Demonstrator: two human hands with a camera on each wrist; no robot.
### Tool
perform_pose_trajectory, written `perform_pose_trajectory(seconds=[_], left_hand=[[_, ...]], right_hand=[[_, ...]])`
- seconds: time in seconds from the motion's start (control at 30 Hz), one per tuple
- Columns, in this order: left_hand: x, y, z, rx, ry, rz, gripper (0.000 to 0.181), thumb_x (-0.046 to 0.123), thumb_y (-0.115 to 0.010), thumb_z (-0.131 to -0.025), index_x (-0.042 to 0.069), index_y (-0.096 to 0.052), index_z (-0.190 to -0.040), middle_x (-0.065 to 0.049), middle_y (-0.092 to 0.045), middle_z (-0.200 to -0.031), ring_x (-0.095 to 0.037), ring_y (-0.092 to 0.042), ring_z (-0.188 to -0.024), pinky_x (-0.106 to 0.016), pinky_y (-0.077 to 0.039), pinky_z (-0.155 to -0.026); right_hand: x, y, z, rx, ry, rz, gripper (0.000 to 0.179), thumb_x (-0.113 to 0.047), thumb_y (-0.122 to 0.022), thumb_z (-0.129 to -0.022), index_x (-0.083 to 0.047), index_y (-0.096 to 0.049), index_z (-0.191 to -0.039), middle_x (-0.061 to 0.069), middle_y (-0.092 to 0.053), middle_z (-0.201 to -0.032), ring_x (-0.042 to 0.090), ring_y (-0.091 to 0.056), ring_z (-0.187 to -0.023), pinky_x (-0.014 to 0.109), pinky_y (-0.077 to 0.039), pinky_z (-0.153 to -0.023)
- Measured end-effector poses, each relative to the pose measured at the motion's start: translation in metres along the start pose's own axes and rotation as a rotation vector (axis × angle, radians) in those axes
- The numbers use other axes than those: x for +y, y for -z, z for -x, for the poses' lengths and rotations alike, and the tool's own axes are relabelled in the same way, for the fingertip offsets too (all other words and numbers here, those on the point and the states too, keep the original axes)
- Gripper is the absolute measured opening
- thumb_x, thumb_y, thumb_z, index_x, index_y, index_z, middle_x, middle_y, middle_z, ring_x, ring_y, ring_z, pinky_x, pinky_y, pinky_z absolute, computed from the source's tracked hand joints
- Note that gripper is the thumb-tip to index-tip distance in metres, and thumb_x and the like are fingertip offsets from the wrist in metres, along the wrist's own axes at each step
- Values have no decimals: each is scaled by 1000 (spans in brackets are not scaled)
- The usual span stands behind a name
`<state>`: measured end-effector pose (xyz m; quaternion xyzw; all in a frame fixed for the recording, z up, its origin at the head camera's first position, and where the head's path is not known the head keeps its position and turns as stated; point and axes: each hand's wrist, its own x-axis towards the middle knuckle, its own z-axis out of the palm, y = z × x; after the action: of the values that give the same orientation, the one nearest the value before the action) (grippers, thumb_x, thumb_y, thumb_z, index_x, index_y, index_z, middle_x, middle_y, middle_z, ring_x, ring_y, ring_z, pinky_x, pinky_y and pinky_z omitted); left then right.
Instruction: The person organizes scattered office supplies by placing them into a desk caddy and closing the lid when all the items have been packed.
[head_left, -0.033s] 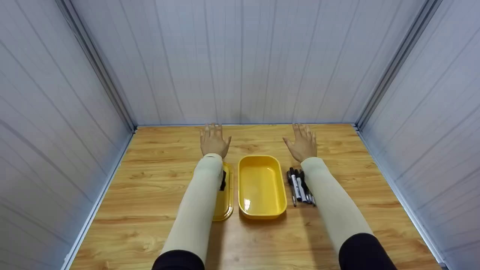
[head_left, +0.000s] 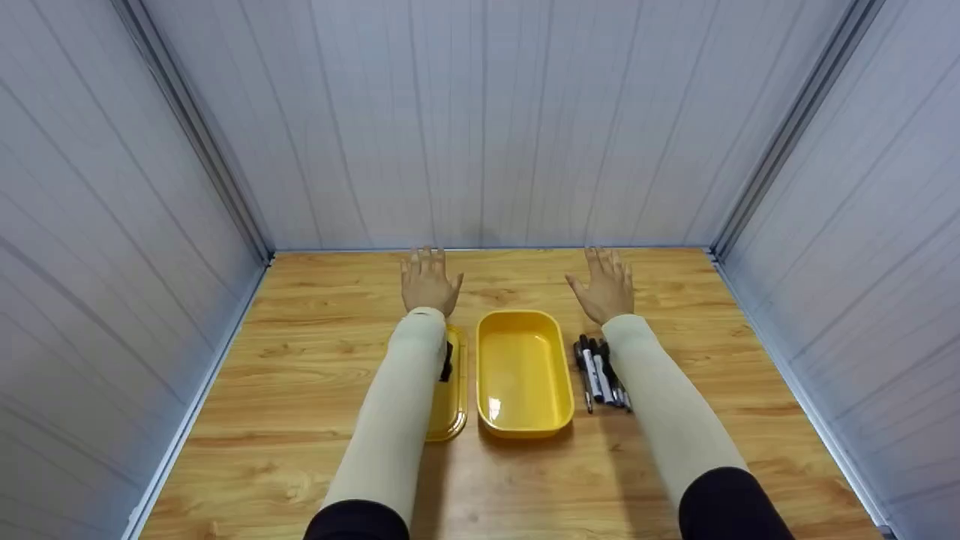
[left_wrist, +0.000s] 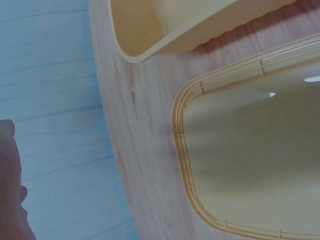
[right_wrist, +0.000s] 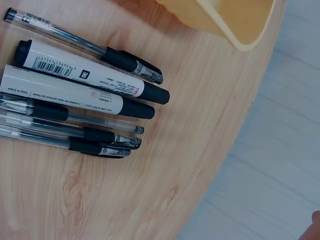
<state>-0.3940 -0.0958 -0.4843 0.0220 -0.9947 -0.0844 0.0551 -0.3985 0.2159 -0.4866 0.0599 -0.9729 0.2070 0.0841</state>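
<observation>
Both hands hold nothing and stretch toward the back edge of the table, fingers spread. In the head view my left hand (head_left: 429,285) is beyond a yellow lid (head_left: 452,405), which the left forearm partly covers. My right hand (head_left: 604,289) is beyond a row of pens and markers. Between the forearms sits a yellow box (head_left: 525,367), uncovered, with nothing inside. The right wrist view shows two white markers (right_wrist: 82,67) with black caps, lying among several clear gel pens (right_wrist: 55,32). The lid's ribbed rim (left_wrist: 178,120) shows in the left wrist view.
A wood-grain table (head_left: 315,420) carries everything. Pale panel walls (head_left: 480,135) enclose it at the back, left and right, with grey metal strips (head_left: 202,142) at the corners. Something black (head_left: 447,362) lies on the lid beside the left sleeve.
</observation>
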Motion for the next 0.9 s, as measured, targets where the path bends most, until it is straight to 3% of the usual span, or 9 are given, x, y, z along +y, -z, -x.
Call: perform_pose_trajectory(seconds=[0.17,0.27,0.47,0.63,0.9], left_hand=[[0,-3,6,-7,8,51,66,54,-34,-103,17,-23,-157,-9,-15,-164,-29,-9,-152,-47,-3,-122],[2,-7,8,29,0,104,64,51,-37,-103,16,-28,-156,-9,-21,-163,-28,-12,-151,-46,-7,-122],[10,-26,17,72,-57,205,61,45,-41,-104,14,-28,-156,-9,-23,-162,-28,-16,-150,-46,-12,-122],[16,-49,34,107,-104,248,59,42,-44,-104,12,-34,-153,-10,-31,-159,-30,-22,-148,-46,-16,-121],[27,-80,70,141,-148,408,56,34,-53,-101,8,-40,-149,-15,-38,-154,-34,-27,-146,-52,-21,-118]], right_hand=[[-5,0,2,-3,17,-9,73,-51,-45,-101,-15,-18,-158,13,-19,-163,34,-2,-151,52,6,-120],[-7,-2,5,12,46,-32,72,-52,-43,-101,-16,-18,-158,10,-19,-163,33,-3,-151,51,4,-121],[-2,-17,24,53,93,-94,70,-49,-46,-101,-15,-23,-157,10,-22,-162,33,-9,-151,50,2,-121],[5,-35,48,52,100,-138,68,-43,-49,-101,-14,-24,-157,11,-24,-162,34,-11,-150,51,2,-121],[14,-64,86,66,161,-158,70,-44,-51,-100,-14,-24,-157,10,-26,-161,35,-15,-150,53,-2,-120]])
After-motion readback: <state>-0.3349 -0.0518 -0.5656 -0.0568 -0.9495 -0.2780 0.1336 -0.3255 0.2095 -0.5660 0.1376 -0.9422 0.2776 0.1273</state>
